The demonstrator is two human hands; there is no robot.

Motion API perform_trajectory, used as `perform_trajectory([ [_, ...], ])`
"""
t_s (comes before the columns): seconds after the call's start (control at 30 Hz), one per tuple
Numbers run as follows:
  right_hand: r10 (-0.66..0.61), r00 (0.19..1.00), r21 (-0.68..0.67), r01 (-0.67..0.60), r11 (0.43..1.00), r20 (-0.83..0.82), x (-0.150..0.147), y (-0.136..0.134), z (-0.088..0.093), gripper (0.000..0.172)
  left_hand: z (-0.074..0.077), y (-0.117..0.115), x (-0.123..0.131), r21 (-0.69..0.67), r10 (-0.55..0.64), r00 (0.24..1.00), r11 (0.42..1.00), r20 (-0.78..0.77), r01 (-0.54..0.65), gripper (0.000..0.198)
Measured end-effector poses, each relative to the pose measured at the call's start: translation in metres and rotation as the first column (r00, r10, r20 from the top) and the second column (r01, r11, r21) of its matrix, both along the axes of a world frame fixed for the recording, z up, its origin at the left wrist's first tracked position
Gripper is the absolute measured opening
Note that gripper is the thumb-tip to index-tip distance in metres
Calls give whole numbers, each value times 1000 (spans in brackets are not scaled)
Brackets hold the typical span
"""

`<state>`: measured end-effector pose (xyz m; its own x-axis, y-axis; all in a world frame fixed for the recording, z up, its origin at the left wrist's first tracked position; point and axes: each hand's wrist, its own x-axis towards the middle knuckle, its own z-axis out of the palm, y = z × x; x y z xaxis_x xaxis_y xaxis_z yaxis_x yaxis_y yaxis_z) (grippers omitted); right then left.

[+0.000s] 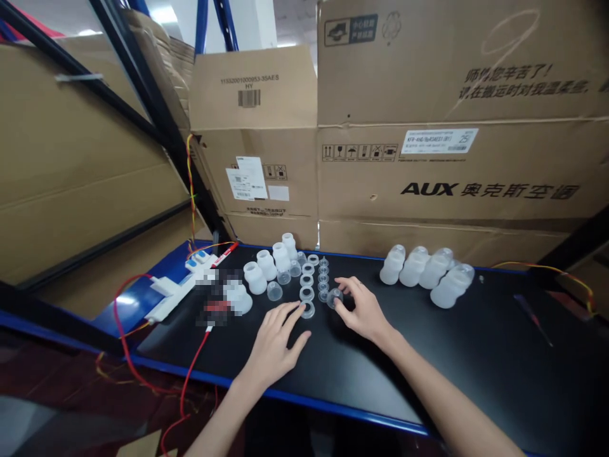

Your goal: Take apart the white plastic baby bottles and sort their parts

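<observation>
Black counter [476, 355] with a blue edge, walled in by stacked cardboard boxes [428, 127] and dark racking. Left hand [276, 343] lies flat, fingers spread, fingertips touching a clear ring [307, 310]. Right hand [364, 311] pinches a small clear dome [333, 297] just beside the ring column. Translucent bottles [431, 270] lie well apart at right; red wires [128, 343] trail left.

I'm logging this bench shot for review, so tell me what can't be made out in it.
- Blurred patch, head view: pixelated, so what lies there is unreadable.
- Small clear part: the right hand fingers cover part of it; its shape is unclear.
- Clear ring at the left hand fingertips: touching or just apart, too small to tell.
- Carton label: print too small to read.
- Both forearms: cut off by the bottom edge.
</observation>
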<state>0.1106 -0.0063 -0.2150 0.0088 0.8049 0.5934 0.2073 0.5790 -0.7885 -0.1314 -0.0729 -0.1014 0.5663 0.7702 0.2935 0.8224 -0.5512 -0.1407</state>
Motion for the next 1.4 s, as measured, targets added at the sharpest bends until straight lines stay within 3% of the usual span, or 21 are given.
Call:
perform_trajectory([
  [0.13,296,946,106,-283,953,-135,-14,-27,16,44,-5,-11,23,0,-23,986,1000,168,23,48],
  [0.2,413,891,107,-400,910,-186,-22,-34,19,49,-7,-14,20,47,-17,977,999,213,7,35],
  [0.27,427,881,102,-415,904,-204,-23,-34,19,51,-6,-14,7,95,64,974,992,219,-86,28],
  [0.33,290,942,105,-276,956,-169,-16,-24,17,43,-2,-12,-14,111,234,950,959,208,-261,28],
  [0.4,1,995,129,12,992,-103,-2,-10,14,35,4,-9,-34,86,433,877,885,208,-458,29],
  [0.43,-172,982,140,181,973,-76,7,-1,12,34,7,-7,-42,73,508,837,844,205,-531,30],
  [0.5,-485,873,120,487,865,-40,27,14,6,34,14,-3,-52,70,585,789,793,189,-605,32],
  [0.57,-700,714,63,698,713,7,46,27,-2,41,21,2,-55,88,606,777,776,172,-625,33],
  [0.63,-799,598,21,800,600,66,63,37,-10,53,26,7,-54,73,640,754,753,149,-654,35],
  [0.7,-821,559,5,827,563,116,75,43,-19,62,31,13,-52,31,684,720,722,117,-691,38],
  [0.83,-794,583,3,806,592,173,86,47,-30,60,38,22,-50,19,705,703,705,93,-709,48],
  [0.93,-778,607,5,788,615,161,86,47,-30,49,35,22,-41,112,678,722,713,139,-692,56],
  [1.03,-774,628,18,775,631,81,81,44,-25,42,19,17,-15,186,538,815,797,217,-575,46],
  [1.13,-667,741,5,669,743,-74,70,39,-16,42,-4,18,30,48,274,914,952,298,-302,35],
  [1.2,-510,833,-42,514,857,-214,60,32,-9,43,-21,27,64,-40,152,938,988,313,-147,44],
  [1.3,-280,888,-88,266,960,-364,47,23,0,44,-45,52,111,-179,119,906,983,407,-49,76],
  [1.4,-200,896,-123,164,979,-395,45,22,-1,45,-64,78,138,-443,209,813,894,544,67,61],
])
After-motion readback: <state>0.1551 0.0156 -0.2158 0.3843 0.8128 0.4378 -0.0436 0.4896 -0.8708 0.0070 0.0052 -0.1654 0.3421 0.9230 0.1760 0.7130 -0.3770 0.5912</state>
